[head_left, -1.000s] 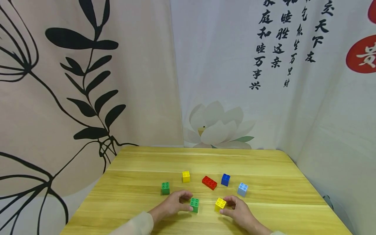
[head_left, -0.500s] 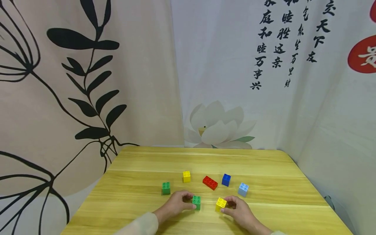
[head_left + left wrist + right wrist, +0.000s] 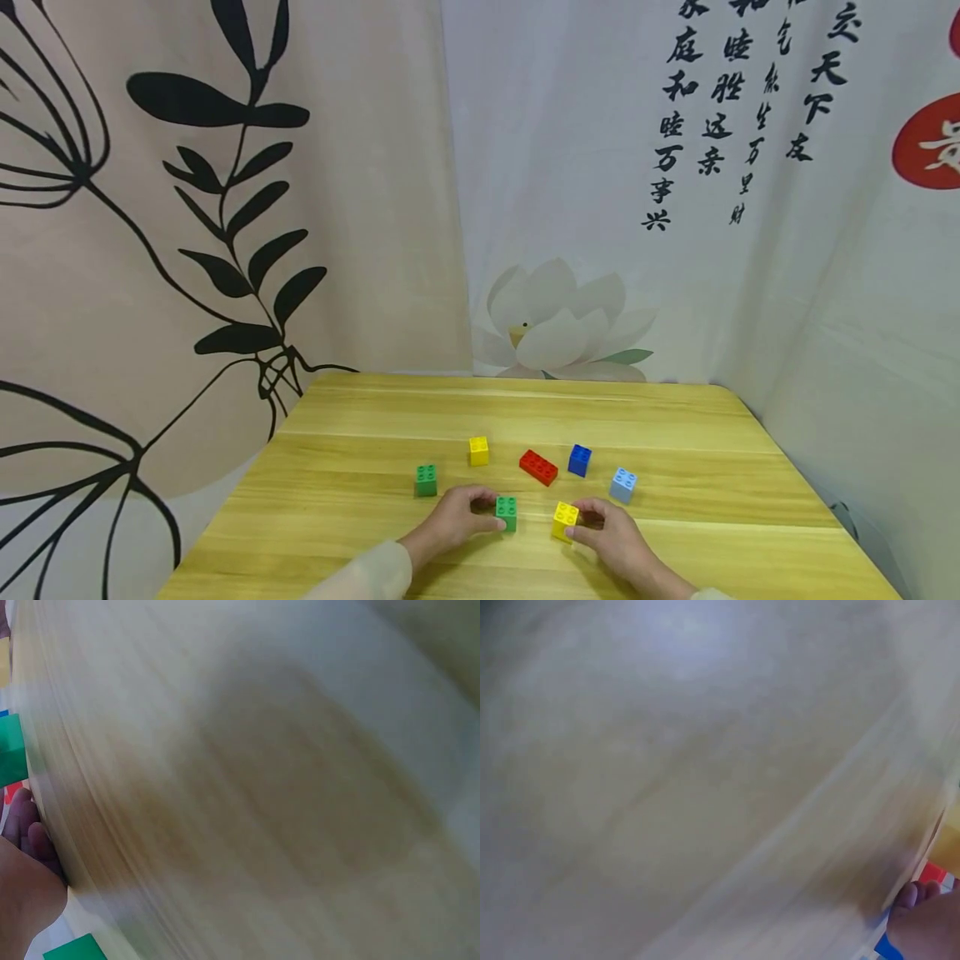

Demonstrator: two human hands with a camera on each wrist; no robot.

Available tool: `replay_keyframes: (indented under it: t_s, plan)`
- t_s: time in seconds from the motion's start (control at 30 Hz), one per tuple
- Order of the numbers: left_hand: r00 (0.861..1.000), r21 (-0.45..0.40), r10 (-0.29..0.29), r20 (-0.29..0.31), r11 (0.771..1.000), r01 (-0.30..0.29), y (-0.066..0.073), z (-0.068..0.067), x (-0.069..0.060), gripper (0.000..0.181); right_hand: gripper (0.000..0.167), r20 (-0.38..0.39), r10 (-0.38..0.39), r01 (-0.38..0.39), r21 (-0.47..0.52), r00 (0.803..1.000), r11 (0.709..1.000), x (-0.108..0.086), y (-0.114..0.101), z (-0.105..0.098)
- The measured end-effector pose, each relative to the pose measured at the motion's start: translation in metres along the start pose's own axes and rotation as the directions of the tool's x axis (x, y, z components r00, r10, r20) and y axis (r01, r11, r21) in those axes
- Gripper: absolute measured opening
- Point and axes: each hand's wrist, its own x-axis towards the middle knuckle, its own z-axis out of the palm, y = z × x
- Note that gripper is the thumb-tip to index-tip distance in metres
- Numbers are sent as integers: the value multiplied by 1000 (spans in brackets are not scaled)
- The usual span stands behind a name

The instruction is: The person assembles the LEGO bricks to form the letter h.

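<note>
At the front middle of the table, in the head view, my left hand [image 3: 456,518] pinches a green toy building block [image 3: 507,514] between thumb and fingers. To its right, my right hand [image 3: 617,537] holds a yellow block [image 3: 565,522] by its right side, thumb in front. A short gap parts the two blocks, both studs up. In the left wrist view the green block [image 3: 10,750] shows at the left edge beyond my curled fingers [image 3: 30,817]. The right wrist view catches the yellow block [image 3: 946,844] at its right edge, past part of my hand [image 3: 930,926].
Behind my hands lie a green block [image 3: 426,480], a yellow block [image 3: 478,451], a red longer block [image 3: 538,467], a dark blue block [image 3: 579,460] and a light blue block [image 3: 622,485]. The wooden table [image 3: 360,408] ends at a printed curtain [image 3: 390,250].
My left hand has shifted slightly right and away from me with the green block, narrowing the gap to the yellow one. My right hand has hardly moved.
</note>
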Motion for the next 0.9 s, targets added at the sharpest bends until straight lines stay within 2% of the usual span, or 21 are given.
replay_keyframes:
  t_s: [0.13, 0.43, 0.63, 0.9]
  plan:
    - [1000, -6, -7, 0, 1000, 7, -1, 1, 0, 39, 47, 3, -5, 5, 1, 1000, 1000, 2, -3, -1]
    - [1000, 3, -15, 4, 1000, 15, -3, 1, 1, 40, 46, 53, -76, 75, 22, 996, 997, 13, -14, -4]
    - [1000, 7, -8, 4, 1000, 8, -4, 0, 2, 40, 43, 71, -125, 123, 22, 990, 992, 22, -20, -2]
    - [1000, 5, 10, -2, 1000, -10, -6, 1, 4, 41, 48, 71, -148, 148, -3, 986, 989, 34, -30, 4]
